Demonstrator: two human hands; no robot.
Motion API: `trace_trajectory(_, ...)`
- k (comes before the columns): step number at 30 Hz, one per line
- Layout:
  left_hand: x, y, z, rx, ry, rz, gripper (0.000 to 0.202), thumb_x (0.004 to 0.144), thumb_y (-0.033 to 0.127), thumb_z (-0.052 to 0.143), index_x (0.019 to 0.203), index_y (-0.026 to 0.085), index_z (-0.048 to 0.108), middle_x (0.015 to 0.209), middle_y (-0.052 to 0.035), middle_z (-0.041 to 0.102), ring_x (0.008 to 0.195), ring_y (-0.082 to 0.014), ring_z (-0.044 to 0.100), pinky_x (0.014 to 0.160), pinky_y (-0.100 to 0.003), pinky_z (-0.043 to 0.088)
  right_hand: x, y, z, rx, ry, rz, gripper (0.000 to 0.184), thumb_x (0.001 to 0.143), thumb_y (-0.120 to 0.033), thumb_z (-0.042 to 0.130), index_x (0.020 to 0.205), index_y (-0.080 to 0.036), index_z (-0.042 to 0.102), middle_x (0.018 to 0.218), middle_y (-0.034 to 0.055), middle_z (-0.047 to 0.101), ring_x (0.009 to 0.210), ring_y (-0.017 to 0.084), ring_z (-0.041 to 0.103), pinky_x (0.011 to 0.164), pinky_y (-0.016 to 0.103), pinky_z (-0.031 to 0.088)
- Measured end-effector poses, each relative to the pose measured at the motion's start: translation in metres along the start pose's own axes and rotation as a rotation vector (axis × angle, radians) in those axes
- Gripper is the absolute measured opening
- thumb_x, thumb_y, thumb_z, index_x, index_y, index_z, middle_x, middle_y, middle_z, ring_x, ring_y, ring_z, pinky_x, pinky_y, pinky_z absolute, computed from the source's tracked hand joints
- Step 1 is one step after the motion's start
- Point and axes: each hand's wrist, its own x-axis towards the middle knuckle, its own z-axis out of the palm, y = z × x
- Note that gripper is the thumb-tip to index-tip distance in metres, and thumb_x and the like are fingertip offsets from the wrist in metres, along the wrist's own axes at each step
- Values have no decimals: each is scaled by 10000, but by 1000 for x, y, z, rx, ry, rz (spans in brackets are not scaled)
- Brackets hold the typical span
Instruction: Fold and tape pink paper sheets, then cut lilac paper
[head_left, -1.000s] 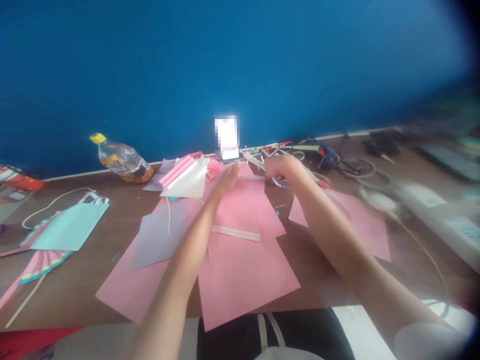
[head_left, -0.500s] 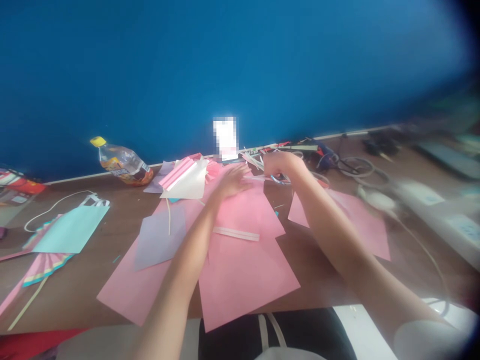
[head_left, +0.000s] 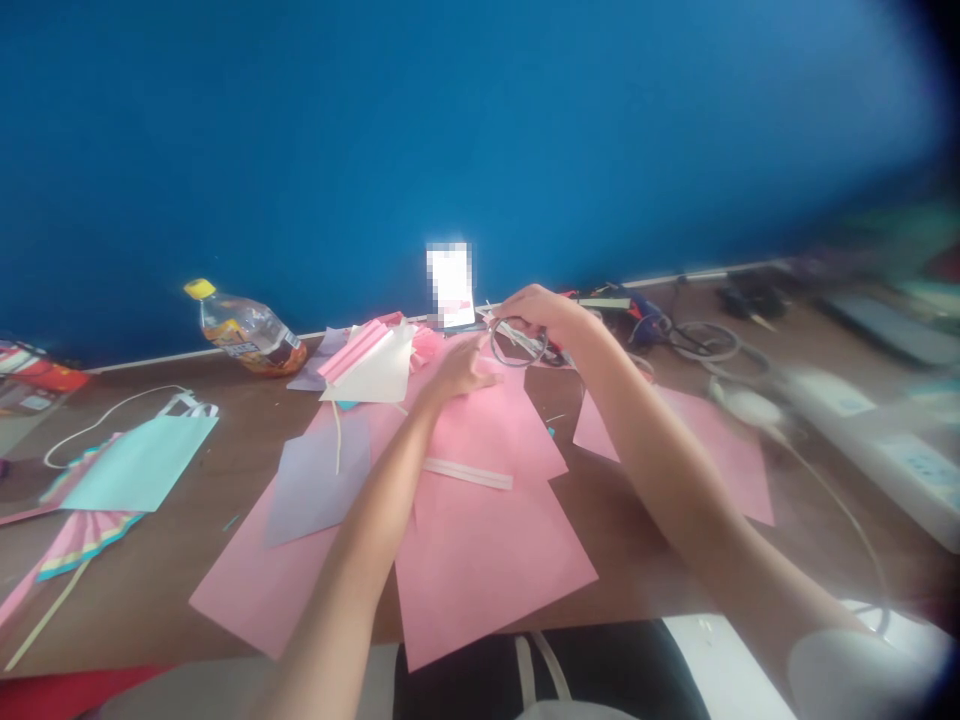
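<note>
My right hand point(head_left: 541, 306) grips a thin, clear-looking ring, most likely a roll of tape point(head_left: 519, 358), above the far end of the pink paper. To its left, my left hand point(head_left: 461, 370) rests on pink paper point(head_left: 495, 540) with thumb and fingers apart. Across that paper lies a folded white-edged strip point(head_left: 469, 474). Left of my left hand are a pink pleated paper point(head_left: 358, 350), a cream sheet point(head_left: 375, 375) and a lilac sheet point(head_left: 321, 480). A small bright screen point(head_left: 451, 285), partly masked, stands just beyond both hands.
A plastic bottle point(head_left: 251, 335) with a yellow cap leans at the wall. At left lie a mint paper point(head_left: 146, 465) and a pleated fan point(head_left: 90, 540). On the right are another pink sheet point(head_left: 720, 445), looped cables point(head_left: 705, 340) and a blurred white power strip point(head_left: 892, 440).
My right hand has lifted and shifted left toward my left hand, bringing the tape roll into plain view. My left hand stays on the paper, with its thumb more spread.
</note>
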Motion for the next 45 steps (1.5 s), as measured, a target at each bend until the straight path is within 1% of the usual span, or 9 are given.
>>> trace_trajectory(6,-5,-2,-4,-273,55,16,1044,710,462,756,1558,232,190,1594,-120,300,1447,-329,322,1180,-462,291,11,10,3,219,-40,-35,192,843,-296,701,758,-125,700,469,-55,370,424,43,225,409,223,171)
trace_trajectory(10,-10,-13,-13,-574,72,19,927,777,452,692,1549,291,204,1610,-85,274,1476,-317,268,1156,-497,318,4,5,2,125,3,-4,181,852,-263,678,742,-121,701,474,-48,392,416,39,234,406,221,173)
trace_trajectory(13,-14,-20,-27,-657,32,37,881,781,480,684,1530,275,267,1580,-109,335,1484,-304,256,1180,-526,255,-2,0,1,15,17,15,167,856,-252,662,752,-130,707,477,-43,404,412,42,258,407,217,183)
trace_trajectory(17,-19,-17,-47,-456,-52,-78,823,734,527,717,1449,235,432,1548,-126,385,1449,-314,329,1189,-489,260,-7,-7,4,-166,27,55,158,860,-239,641,763,-132,703,480,-36,423,409,49,293,410,219,214)
trace_trajectory(19,-22,-12,-49,-284,-61,-164,806,767,573,663,1454,235,411,1555,-120,376,1444,-320,338,1183,-475,279,-7,-8,5,-228,3,58,165,858,-231,631,747,-128,695,479,-32,434,409,53,307,416,225,239)
trace_trajectory(23,-34,3,-27,102,-42,-201,794,869,579,514,1486,119,318,1592,-190,273,1506,-340,171,1216,-483,187,-6,-8,6,-269,-4,37,181,859,-247,623,755,-124,704,468,-36,438,403,59,312,425,237,248)
trace_trajectory(28,-49,9,7,419,52,-150,693,974,496,312,1478,21,319,1591,-221,252,1516,-297,151,1240,-453,111,-10,-9,9,-173,66,-38,201,872,-224,594,771,-111,726,426,-58,375,401,53,265,435,235,212)
trace_trajectory(37,-50,10,7,432,46,-190,696,975,514,283,1506,66,323,1602,-173,256,1509,-281,189,1241,-442,126,1,0,21,95,61,-244,221,870,-223,595,731,-88,700,444,-57,410,417,49,304,449,221,221)
trace_trajectory(45,-49,14,6,377,14,-243,703,958,538,315,1516,110,309,1614,-127,245,1515,-263,170,1247,-446,117,12,8,28,241,35,-297,268,860,-323,629,710,-103,655,462,-68,387,433,50,280,439,221,192)
